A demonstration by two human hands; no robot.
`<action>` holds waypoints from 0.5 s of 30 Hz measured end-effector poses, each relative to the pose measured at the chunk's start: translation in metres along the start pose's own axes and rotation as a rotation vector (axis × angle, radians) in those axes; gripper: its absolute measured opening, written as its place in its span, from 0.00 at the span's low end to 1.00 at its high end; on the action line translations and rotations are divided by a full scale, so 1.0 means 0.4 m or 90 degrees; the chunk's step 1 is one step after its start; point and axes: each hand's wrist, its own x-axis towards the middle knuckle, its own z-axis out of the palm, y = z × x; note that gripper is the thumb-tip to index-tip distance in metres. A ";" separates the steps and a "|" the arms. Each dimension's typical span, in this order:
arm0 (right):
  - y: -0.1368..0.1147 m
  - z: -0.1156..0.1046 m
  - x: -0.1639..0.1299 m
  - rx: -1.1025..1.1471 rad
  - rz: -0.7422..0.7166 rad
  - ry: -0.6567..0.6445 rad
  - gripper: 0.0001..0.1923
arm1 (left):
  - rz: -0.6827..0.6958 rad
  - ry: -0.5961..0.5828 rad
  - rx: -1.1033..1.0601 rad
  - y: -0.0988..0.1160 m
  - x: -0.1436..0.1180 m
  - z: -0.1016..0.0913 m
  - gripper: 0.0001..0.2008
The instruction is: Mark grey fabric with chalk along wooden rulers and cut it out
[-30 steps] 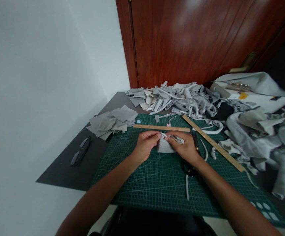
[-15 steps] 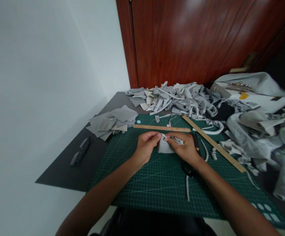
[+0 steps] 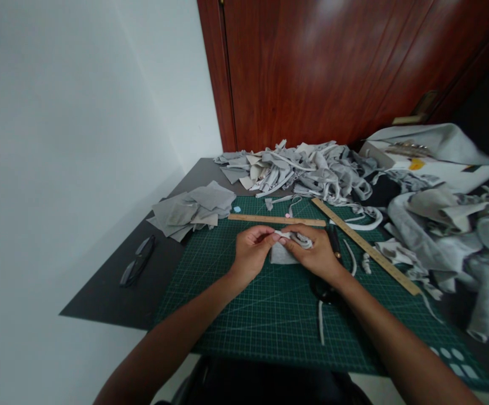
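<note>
On the green cutting mat (image 3: 244, 315), my left hand (image 3: 250, 253) and right hand (image 3: 315, 256) both pinch one small grey cloth piece (image 3: 281, 256); many scraps (image 3: 307, 169) wait, few squares (image 3: 193, 211) done.

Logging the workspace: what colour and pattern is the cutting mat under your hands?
Dark green with a pale printed grid, seen in the head view: cutting mat.

The right hand (image 3: 318, 256) covers most of the scissors (image 3: 326, 281) and part of the grey scrap (image 3: 280, 256); fabric pile (image 3: 459, 242) runs off right.
</note>
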 end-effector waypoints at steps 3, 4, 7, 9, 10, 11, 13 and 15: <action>-0.004 0.002 0.003 0.042 0.037 -0.021 0.21 | 0.009 -0.021 0.027 0.001 0.004 -0.004 0.07; -0.004 0.003 0.004 0.061 0.050 -0.035 0.20 | 0.009 -0.030 0.038 0.002 0.004 -0.005 0.06; -0.003 0.005 0.009 0.130 0.084 -0.073 0.16 | 0.008 -0.054 0.062 0.002 0.007 -0.009 0.06; 0.001 0.007 0.012 0.176 0.104 -0.077 0.16 | -0.001 -0.068 0.058 -0.001 0.012 -0.014 0.08; 0.003 0.008 0.014 0.194 0.116 -0.072 0.16 | -0.009 -0.079 0.049 -0.002 0.015 -0.017 0.09; 0.005 0.008 0.016 0.208 0.128 -0.067 0.17 | -0.018 -0.092 0.038 -0.003 0.019 -0.019 0.11; 0.009 0.008 0.019 0.222 0.148 -0.057 0.17 | -0.036 -0.113 0.014 -0.004 0.024 -0.023 0.15; 0.013 0.006 0.023 0.223 0.161 -0.055 0.18 | -0.047 -0.131 0.005 -0.002 0.025 -0.023 0.17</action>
